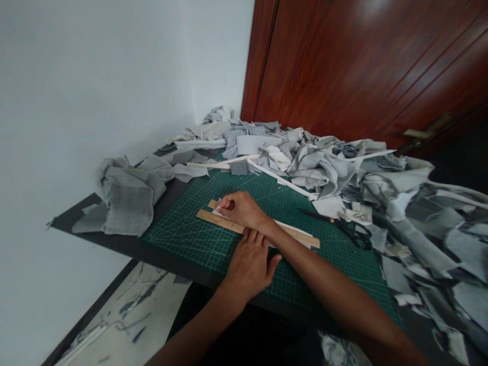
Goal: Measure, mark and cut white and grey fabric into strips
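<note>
A wooden ruler point(219, 219) lies slantwise on a green cutting mat point(183, 229). Beneath and behind it shows a narrow white strip of cloth point(295, 227), and the end of a second wooden strip point(212, 204) appears behind the ruler's left end. My left hand point(249, 262) rests palm down, fingertips at the ruler's near edge, thumb spread away. Reaching across over it, my right hand point(244, 209) is closed in a pinch above the ruler's left part. Something small and pale is at those fingertips, too small to make out. My right forearm hides part of the ruler.
Black-handled scissors point(351, 231) lie on the mat's right side. Grey and white cloth scraps point(316, 165) pile along the back and right. A folded grey cloth point(129, 198) sits at the left table edge. Beyond are a white wall and a brown door point(343, 66).
</note>
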Demonstrator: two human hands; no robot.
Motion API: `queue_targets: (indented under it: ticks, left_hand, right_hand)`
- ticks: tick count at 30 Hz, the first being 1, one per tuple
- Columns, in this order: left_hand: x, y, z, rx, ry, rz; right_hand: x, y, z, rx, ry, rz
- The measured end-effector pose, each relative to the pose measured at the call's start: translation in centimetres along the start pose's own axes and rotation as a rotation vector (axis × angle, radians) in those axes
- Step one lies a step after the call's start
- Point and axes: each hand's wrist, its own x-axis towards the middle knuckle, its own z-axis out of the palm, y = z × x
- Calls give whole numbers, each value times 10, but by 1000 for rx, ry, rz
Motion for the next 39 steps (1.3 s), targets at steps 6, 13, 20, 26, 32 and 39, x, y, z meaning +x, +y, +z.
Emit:
queue_targets:
  ticks: [6, 13, 20, 26, 32, 39]
  left_hand:
    - [-1, -1, 3, 1, -18, -6]
    - [0, -1, 4, -1, 7, 7]
    - [3, 5, 3, 9, 11, -30]
    - [5, 7, -4, -4, -18, -34]
    - [4, 4, -3, 0, -25, -19]
    - [3, 5, -4, -6, -35, -32]
  right_hand:
    - [4, -11, 4, -151, 21, 27]
    - [7, -18, 1, -235, -12, 58]
    - [-7, -19, -12, -264, -50, 80]
    - [-35, -12, -34, -262, -64, 116]
    - [-57, -6, -56, -300, -107, 159]
    - [-59, -3, -59, -322, -136, 135]
